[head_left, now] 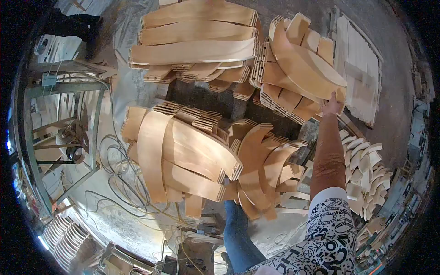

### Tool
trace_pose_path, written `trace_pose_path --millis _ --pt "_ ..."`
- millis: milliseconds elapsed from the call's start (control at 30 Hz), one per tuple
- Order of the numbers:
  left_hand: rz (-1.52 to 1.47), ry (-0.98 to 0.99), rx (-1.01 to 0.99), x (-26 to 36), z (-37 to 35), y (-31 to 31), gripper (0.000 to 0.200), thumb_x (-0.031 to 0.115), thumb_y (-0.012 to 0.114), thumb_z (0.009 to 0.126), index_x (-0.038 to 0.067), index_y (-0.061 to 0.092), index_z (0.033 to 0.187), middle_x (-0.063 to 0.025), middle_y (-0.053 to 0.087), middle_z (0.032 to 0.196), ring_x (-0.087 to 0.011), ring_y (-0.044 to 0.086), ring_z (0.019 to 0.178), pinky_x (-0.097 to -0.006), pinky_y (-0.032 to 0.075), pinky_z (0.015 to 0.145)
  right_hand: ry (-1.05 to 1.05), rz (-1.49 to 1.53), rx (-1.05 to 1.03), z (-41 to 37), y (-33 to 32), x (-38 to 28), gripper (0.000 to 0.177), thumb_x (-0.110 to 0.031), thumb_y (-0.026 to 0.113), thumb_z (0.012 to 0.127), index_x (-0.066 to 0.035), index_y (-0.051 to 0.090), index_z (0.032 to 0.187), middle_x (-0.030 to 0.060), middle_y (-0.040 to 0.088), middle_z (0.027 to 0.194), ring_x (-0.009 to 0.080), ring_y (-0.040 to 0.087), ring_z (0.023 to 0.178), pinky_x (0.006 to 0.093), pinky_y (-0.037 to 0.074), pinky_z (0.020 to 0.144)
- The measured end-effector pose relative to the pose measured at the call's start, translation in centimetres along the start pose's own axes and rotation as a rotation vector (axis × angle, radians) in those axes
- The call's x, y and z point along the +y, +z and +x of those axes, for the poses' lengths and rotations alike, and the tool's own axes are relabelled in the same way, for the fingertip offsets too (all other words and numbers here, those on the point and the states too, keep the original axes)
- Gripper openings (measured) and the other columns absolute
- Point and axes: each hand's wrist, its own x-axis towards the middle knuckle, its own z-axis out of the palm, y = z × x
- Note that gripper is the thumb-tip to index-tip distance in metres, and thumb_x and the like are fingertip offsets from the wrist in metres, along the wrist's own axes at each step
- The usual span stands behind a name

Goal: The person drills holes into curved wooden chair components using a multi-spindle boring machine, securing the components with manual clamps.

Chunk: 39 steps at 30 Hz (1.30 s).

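Note:
My right hand (332,106) is stretched far forward to the upper right stack. Its fingers are closed on the near right end of a long curved plywood panel (300,62), which lies across the top of that stack. Under and around this panel are more bent plywood pieces (289,100), some with rows of dark holes or slots along their edges. My left hand is out of view.
Other piles of bent plywood (197,34) stand at the back, and one (181,146) sits nearer in the middle. Flat boards (360,68) lie far right, with small curved pieces (364,169) below. Cables (121,165) trail over the floor beside a metal frame (64,87).

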Motion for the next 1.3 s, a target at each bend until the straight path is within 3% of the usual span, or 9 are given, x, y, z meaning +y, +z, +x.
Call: trace_pose_path --millis 133,333,367,433,633,800,1033,1100,1300 --pt "0.028 0.011 0.007 0.4 -0.5 0.4 0.048 0.016 0.067 0.097 0.005 0.054 0.142 -0.0133 0.07 0.109 -0.0195 0.068 0.097 -0.0346 0.058 0.081 -0.104 0.06 -0.03 3.4 -1.3 0.2 0.032 -0.032 0.076 0.091 -0.024 0.06 0.116 0.0006 0.063 0.104 0.0148 0.057 0.085 0.031 0.047 0.071" --pt "0.103 0.003 0.005 1.2 -2.4 -0.8 0.048 0.016 0.067 0.097 0.005 0.054 0.141 -0.0132 0.07 0.109 -0.0194 0.068 0.097 -0.0344 0.058 0.08 -0.004 -0.084 -0.166 3.9 -3.2 -2.0 0.046 -0.027 0.082 0.085 -0.016 0.056 0.121 0.0029 0.062 0.099 0.0147 0.054 0.08 0.0314 0.041 0.056" --pt "0.12 -0.003 -0.002 1.4 -2.8 -1.1 0.048 0.016 0.067 0.097 0.005 0.054 0.141 -0.0132 0.07 0.109 -0.0193 0.068 0.097 -0.0344 0.058 0.08 -0.01 -0.088 -0.149 2.7 -3.7 -2.1 0.046 -0.027 0.082 0.085 -0.016 0.056 0.121 0.0029 0.062 0.099 0.0147 0.054 0.08 0.0314 0.041 0.056" --pt "0.145 -0.005 -0.015 1.8 -3.3 -1.3 0.047 0.016 0.067 0.097 0.005 0.054 0.141 -0.0131 0.07 0.109 -0.0193 0.068 0.097 -0.0343 0.058 0.08 -0.198 -0.405 -0.072 0.1 -4.2 -2.1 0.039 -0.027 0.074 0.092 -0.009 0.059 0.122 0.0031 0.063 0.11 0.0163 0.061 0.09 0.0334 0.053 0.076" --pt "0.198 0.026 -0.007 3.0 -5.7 -3.3 0.047 0.015 0.067 0.097 0.005 0.054 0.141 -0.013 0.07 0.109 -0.0191 0.068 0.097 -0.0341 0.058 0.08 -0.169 -0.307 -0.238 -3.9 -9.0 -1.5 0.037 -0.016 0.066 0.097 -0.004 0.053 0.129 0.0096 0.06 0.126 0.0248 0.063 0.112 0.0475 0.061 0.088" --pt "0.226 0.059 0.003 3.7 -6.9 -3.7 0.047 0.015 0.067 0.097 0.004 0.054 0.141 -0.0128 0.07 0.108 -0.0189 0.068 0.096 -0.034 0.058 0.08 -0.003 -0.39 -0.322 -3.3 -14.6 -3.7 0.051 -0.011 0.065 0.097 -0.009 0.04 0.142 0.013 0.049 0.142 0.0321 0.057 0.123 0.0575 0.054 0.099" --pt "0.287 0.094 0.018 4.8 -6.9 -3.2 0.046 0.015 0.067 0.097 0.004 0.054 0.14 -0.0127 0.07 0.108 -0.0187 0.068 0.096 -0.0337 0.058 0.079 -0.062 -0.209 -0.205 -1.0 -13.0 0.4 0.048 -0.012 0.065 0.098 -0.01 0.041 0.14 0.0111 0.05 0.14 0.0295 0.057 0.123 0.0548 0.057 0.095" --pt "0.307 0.097 0.036 5.2 -7.4 -3.5 0.046 0.015 0.067 0.097 0.004 0.055 0.14 -0.0126 0.07 0.108 -0.0187 0.068 0.096 -0.0337 0.058 0.079 -0.137 -0.183 -0.185 -0.7 -13.1 1.0 0.044 -0.013 0.069 0.095 -0.01 0.048 0.134 0.0087 0.064 0.121 0.0269 0.067 0.105 0.0474 0.06 0.088" --pt "0.346 0.105 0.047 4.6 -8.3 -4.1 0.046 0.015 0.067 0.097 0.004 0.055 0.14 -0.0125 0.07 0.107 -0.0185 0.068 0.096 -0.0335 0.058 0.079 -0.071 -0.241 -0.229 -4.2 -13.7 -2.7 0.05 -0.009 0.072 0.088 -0.011 0.048 0.132 0.0094 0.064 0.117 0.0278 0.066 0.108 0.0471 0.061 0.087"
